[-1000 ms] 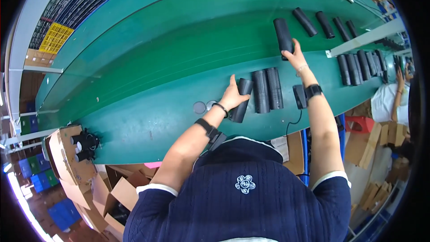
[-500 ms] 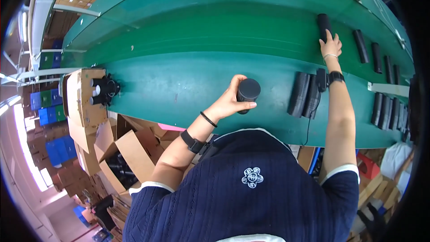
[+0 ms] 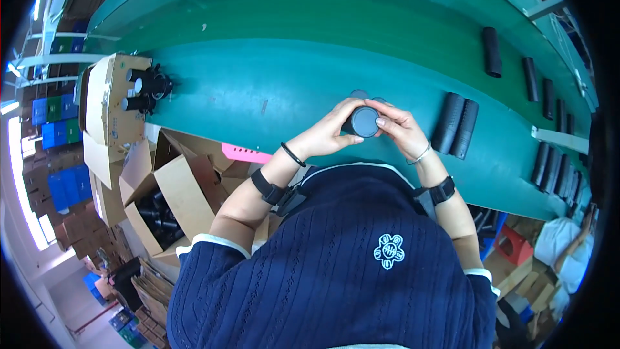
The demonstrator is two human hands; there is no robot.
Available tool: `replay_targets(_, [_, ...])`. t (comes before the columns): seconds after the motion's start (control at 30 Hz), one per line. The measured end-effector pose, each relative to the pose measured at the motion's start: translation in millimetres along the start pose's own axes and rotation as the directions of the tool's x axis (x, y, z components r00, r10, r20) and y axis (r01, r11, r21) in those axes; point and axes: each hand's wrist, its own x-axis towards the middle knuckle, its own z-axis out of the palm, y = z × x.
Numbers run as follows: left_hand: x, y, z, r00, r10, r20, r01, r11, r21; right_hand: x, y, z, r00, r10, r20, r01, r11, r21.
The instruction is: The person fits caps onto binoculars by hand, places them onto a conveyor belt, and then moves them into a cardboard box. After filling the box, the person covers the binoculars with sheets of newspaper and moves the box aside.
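Green table (image 3: pixel 226 87), one: spread from 9 to 3 o'clock. Ribbed cylinders (image 3: pixel 456 124), two: lay together at 3 o'clock, unhandled, seemingly left over. Black cylinder (image 3: pixel 350 126), one: centre, end up, apparently part-done. My left hand (image 3: pixel 332 131): wrapped round its side. My right hand (image 3: pixel 403 132): gripped its top edge. Grey cap (image 3: pixel 365 121): sat on that end, looked fitted.

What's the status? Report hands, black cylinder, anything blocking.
Left hand around black cylinder, end toward camera. Right hand touching that end. Two cylinders lie rightward; nothing seen blocking.
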Motion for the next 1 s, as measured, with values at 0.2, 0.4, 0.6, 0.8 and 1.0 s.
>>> replay_targets(0.2, [-44.9, -18.0, -6.1, 0.982, 0.002, -0.191, 0.010, 0.998, 0.061, 27.0, 26.4, 34.1, 0.980, 0.143, 0.141, -0.166, 0.972, 0.169])
replay_targets(0.4, [-63.3, -41.2, -18.8, 0.957, -0.113, -0.268, 0.078, 0.987, -0.138, 48.6, 41.9, 60.9, 0.983, 0.171, 0.070, -0.174, 0.984, 0.035])
replay_targets(0.6, [-67.8, -48.6, -26.6, 0.944, -0.104, -0.312, 0.049, 0.983, -0.177, 63.7, 34.9, 82.1, 0.994, 0.076, -0.079, -0.089, 0.979, -0.182])
replay_targets(0.8, [-66.3, -30.9, -38.3, 0.955, 0.029, -0.295, -0.088, 0.978, -0.188, 66.0, 18.5, 58.0, 0.996, -0.004, 0.088, 0.029, 0.959, -0.281])
replay_targets(1.0, [-53.8, -2.1, -40.1, 0.982, 0.098, -0.161, -0.152, 0.917, -0.370, 50.7, 20.4, 55.7, 0.956, -0.178, 0.232, 0.292, 0.643, -0.708])
